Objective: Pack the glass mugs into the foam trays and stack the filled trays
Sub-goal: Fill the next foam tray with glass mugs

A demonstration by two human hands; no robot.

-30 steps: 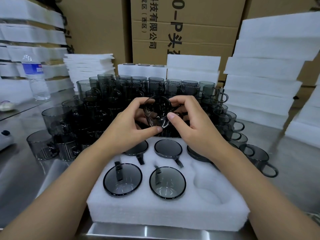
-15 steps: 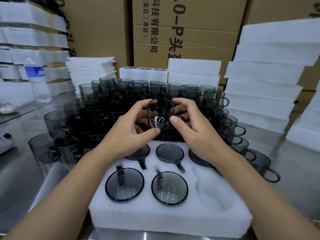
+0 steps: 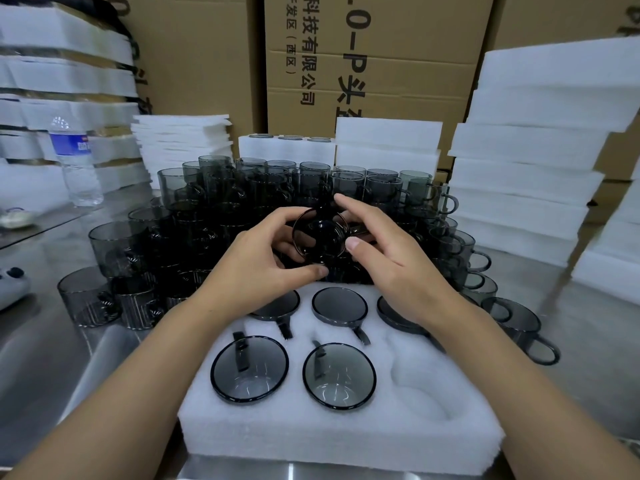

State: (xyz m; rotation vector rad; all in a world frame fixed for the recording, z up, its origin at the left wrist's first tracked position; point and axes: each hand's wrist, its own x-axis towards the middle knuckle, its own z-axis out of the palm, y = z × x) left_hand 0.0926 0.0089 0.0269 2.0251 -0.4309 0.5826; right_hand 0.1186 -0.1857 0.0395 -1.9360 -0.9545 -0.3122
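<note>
Smoky grey glass sits between my palms: I hold one glass mug (image 3: 320,237) in both hands, tipped so its mouth faces me, above the far edge of the foam tray (image 3: 346,434). My left hand (image 3: 256,265) curls round its left side, thumb under the rim. My right hand (image 3: 391,261) pinches the right side with the thumb on the rim and the forefinger lifted over the top. Its other fingers seem to sit behind the glass, though the dark tint blurs them.

The tray lies at the near edge of the steel bench (image 3: 45,358). Five packed mugs (image 3: 339,375) sit in its pockets, three along the far row and two at the near left and middle. The near right pocket (image 3: 420,389) shows bare foam. Loose mugs (image 3: 221,202) crowd the bench just beyond the tray. Stacked foam trays (image 3: 530,168) rise at the bench's right edge, a water bottle (image 3: 78,161) stands toward its far left corner, and cardboard boxes (image 3: 363,64) stand behind.
</note>
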